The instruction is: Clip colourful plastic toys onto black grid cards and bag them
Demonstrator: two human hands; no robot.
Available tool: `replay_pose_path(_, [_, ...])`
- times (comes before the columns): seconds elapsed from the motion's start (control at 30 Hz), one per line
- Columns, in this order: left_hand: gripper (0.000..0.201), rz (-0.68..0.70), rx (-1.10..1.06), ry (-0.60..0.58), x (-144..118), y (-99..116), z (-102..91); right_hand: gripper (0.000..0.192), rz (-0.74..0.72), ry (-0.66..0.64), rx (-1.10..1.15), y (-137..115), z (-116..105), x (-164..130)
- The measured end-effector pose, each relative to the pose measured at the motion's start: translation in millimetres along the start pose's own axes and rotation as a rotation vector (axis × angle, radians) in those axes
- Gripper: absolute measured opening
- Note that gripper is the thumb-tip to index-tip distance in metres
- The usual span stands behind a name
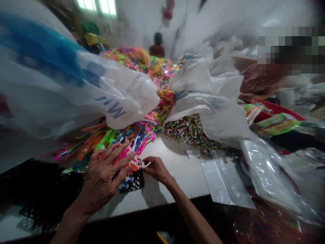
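Plastic toys [132, 142] in pink, orange and green are spilling across the white table [177, 169] toward you, and you are working at the near end of that heap. Your left hand [106, 173] is lying flat on the toys with fingers spread, seemingly to keep the loose pieces from sliding. Your right hand [156, 168] is resting on the table just beside it, fingertips drawn together on what may be a small white piece at the corner of the black grid [134, 183]; blur is hiding the detail. That grid is lying partly under the toys, likely catching them. Clear bags [223, 183] are lying flat to your right, near a sack of small rolls [190, 130].
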State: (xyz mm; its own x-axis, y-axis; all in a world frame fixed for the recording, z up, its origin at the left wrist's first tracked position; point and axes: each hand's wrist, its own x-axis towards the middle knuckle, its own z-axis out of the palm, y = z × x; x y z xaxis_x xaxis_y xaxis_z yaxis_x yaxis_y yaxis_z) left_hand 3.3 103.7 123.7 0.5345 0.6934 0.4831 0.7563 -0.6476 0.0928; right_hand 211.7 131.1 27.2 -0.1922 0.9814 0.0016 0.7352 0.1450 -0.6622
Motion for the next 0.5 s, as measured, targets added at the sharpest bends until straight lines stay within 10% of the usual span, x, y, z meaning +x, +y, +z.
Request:
replay_pose_path(0.27, [0.04,0.022,-0.019,0.02,1.8,-2.9,2.5,0.04,-0.054,0.111,-0.561,19.6,-37.0,103.8])
replay_pose_path(0.5, [0.04,-0.007,-0.052,0.004,1.1,-2.0,0.9,0.028,0.101,0.081,-0.612,51.9,-57.3,44.5])
